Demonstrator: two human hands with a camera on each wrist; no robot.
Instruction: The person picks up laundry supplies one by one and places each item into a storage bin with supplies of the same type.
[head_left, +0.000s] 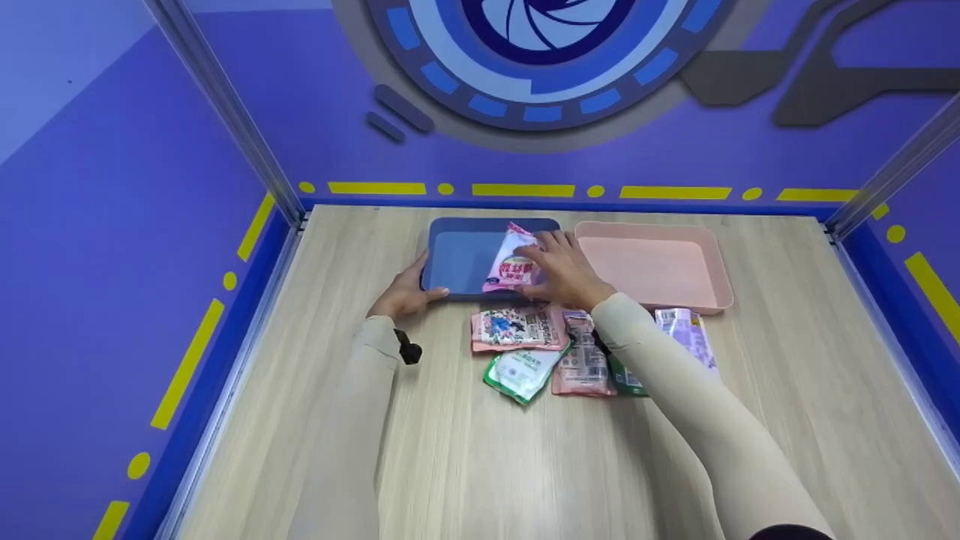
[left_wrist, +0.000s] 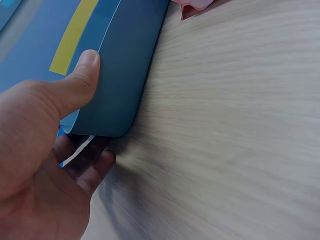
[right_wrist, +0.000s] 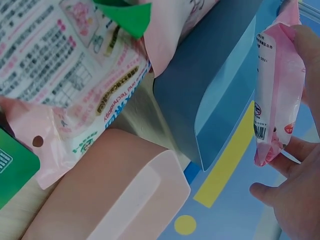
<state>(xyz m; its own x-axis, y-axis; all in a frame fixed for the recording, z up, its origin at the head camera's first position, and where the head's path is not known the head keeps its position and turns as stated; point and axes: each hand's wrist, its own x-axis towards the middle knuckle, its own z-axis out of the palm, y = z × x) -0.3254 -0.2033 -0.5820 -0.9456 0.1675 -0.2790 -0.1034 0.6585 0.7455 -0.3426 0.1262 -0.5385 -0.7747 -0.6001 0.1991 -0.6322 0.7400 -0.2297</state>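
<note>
In the head view a blue tray lies near the back of the table. My left hand grips its left end. The left wrist view shows the thumb against the tray's front wall and the other fingers round the corner. Over the tray's right part, my right hand holds a pink and white plastic packet with printed lettering. From the right wrist view, the packet shows its back side with a barcode, pinched between the thumb and fingers.
Right of the blue tray is a pink tray. In front lie several packets: a pink floral one, a green and white one, a pink one with printed text and a purple one partly behind my right forearm.
</note>
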